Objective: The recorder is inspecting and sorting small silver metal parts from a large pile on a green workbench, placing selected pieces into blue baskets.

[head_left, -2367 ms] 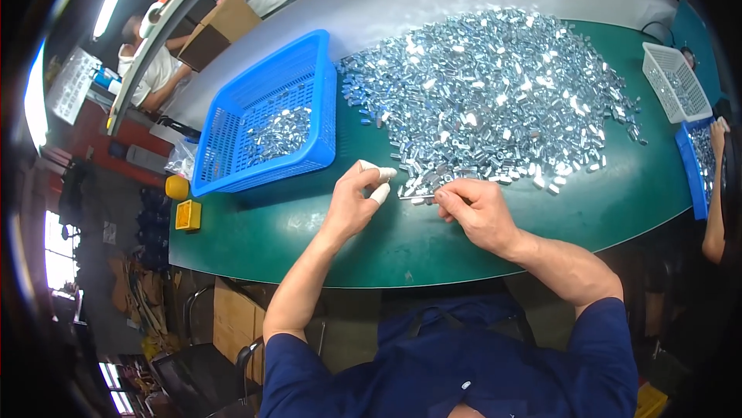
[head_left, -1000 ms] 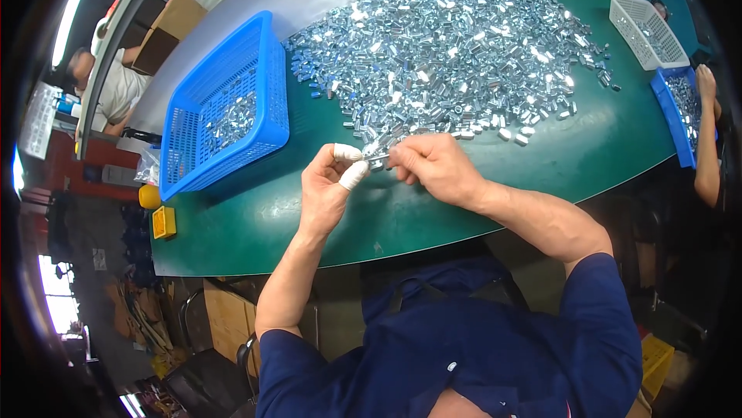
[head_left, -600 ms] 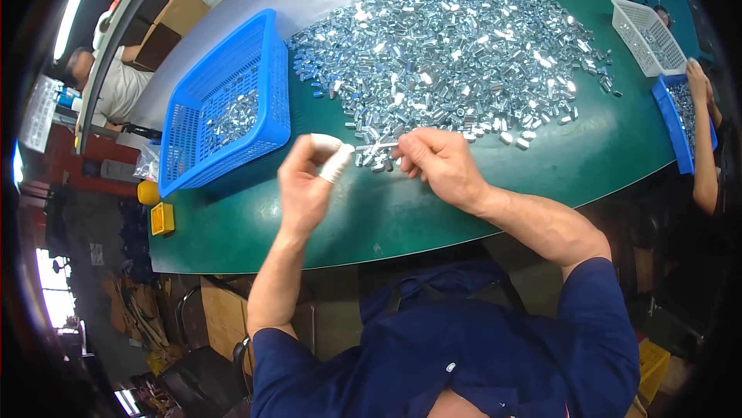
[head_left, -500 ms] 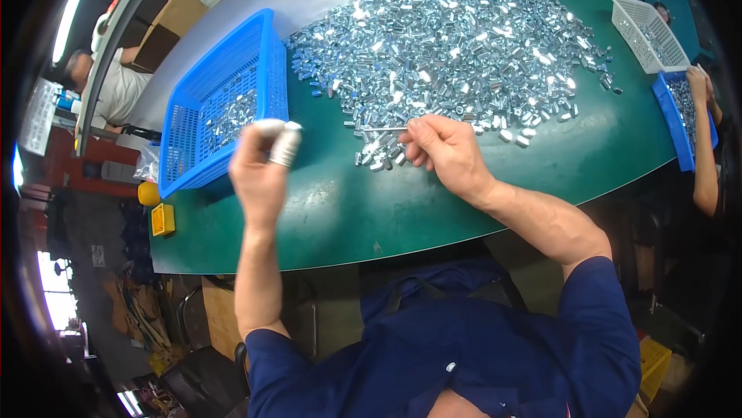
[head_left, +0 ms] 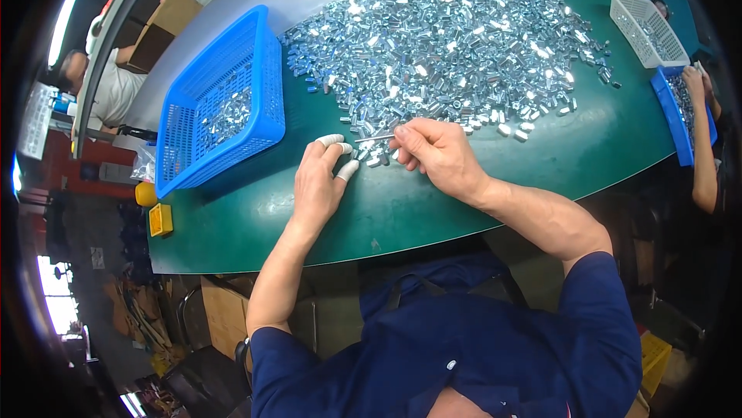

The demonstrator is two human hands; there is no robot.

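Observation:
A large heap of small shiny metal pieces, which look like long hex nuts [head_left: 456,47], covers the back of the green table [head_left: 433,209]. My right hand [head_left: 444,159] is closed on a thin metal rod [head_left: 373,138], which points left over the heap's near edge. Close to the rod's tip is my left hand [head_left: 318,182], with white covers on its thumb and two fingertips. Its fingers are apart, beside a few loose nuts at the heap's front left corner; I see nothing held in it.
A blue plastic basket [head_left: 267,120] at the left holds some metal nuts. A small yellow box [head_left: 161,220] sits at the table's left edge. At the right are a white basket [head_left: 645,32] and a blue bin [head_left: 674,113], where another person's hands [head_left: 696,82] work. More people are at the far left.
My left hand has moved right and slightly down, from beside the blue basket to the near edge of the heap. My right hand keeps the rod, its tip now slightly lower.

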